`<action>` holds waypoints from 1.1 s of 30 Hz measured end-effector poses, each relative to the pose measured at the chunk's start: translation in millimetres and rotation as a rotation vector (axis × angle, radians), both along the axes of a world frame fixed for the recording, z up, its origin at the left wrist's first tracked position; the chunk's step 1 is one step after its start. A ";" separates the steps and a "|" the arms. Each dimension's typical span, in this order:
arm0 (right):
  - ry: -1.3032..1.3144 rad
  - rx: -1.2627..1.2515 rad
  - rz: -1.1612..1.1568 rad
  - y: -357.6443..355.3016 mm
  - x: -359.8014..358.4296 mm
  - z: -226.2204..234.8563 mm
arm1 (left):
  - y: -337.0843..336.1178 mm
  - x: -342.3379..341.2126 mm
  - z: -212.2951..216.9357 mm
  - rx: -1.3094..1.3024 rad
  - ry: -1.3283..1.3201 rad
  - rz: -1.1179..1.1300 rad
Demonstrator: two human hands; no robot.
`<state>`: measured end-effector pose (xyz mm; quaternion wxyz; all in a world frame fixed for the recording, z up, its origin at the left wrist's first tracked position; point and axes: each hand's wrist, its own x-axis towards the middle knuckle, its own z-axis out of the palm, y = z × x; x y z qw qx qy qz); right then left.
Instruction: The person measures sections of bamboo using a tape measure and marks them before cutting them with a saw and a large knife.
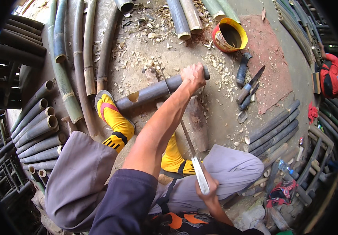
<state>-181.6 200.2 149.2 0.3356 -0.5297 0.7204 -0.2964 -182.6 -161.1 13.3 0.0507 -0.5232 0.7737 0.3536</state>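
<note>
Left hand (193,76) held a dark bamboo pole (153,91), right hand (210,185) gripped a saw (189,142)

The left hand was closed over the bamboo pole from above, close to its right end, with the fingers bent around the dark surface. The right hand was wrapped around the pale handle of the saw, in front of the gray trousers (231,168). From this handle the thin blade ran upward, was partly hidden by the left forearm, and crossed the pole between the left hand and a rounded notch (133,96). How deep the blade sat there, I could not tell.

The pole lay slanting in the middle of the view, its right part just above a rough wooden block (197,125). A foot in a yellow sock (118,120) and sandal was at the left end of the pole. To the right, a knife (250,85) lay on the ground, and beyond it stood a red and yellow bucket (218,38) with dark contents. Pale chips (153,35) were scattered around.
</note>
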 end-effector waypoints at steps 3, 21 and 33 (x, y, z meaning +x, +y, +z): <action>-0.060 -0.200 -0.021 -93.2 5.5 -73.4 | -0.8 -13.3 8.2 -0.003 -0.006 -0.011; -0.119 -0.097 -0.073 -136.0 6.1 -85.7 | -0.3 -19.6 7.7 -0.020 0.014 0.003; 0.044 0.039 -0.065 32.5 2.5 -40.7 | -18.6 -20.4 -1.6 0.003 0.039 0.038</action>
